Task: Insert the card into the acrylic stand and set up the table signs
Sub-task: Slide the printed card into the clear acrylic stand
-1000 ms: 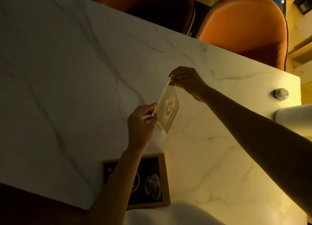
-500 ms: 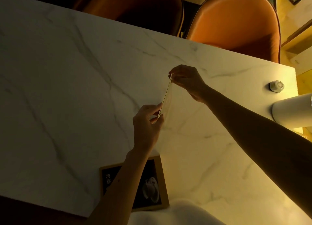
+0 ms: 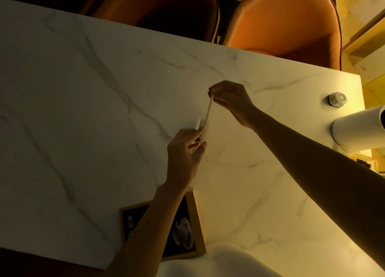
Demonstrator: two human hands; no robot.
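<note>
Stand: clear acrylic stand [image 3: 208,115], seen edge-on, is held above the white marble-patterned surface [image 3: 83,110].
Left hand [image 3: 183,156]: fingers are clamped on the stand's near end.
Right hand [image 3: 231,99]: fingers are pinched on its far end.
Sign: wood-framed black sign [image 3: 187,231] is laid flat near the surface's front edge.

You have a white marble-veined desk [image 3: 87,102] with two orange chairs [image 3: 291,20] at its far edge, a small faceted knob-like object [image 3: 337,99] and a white cylinder [image 3: 358,129] at the right, and a wood-framed black board [image 3: 187,235] at the near edge.
</note>
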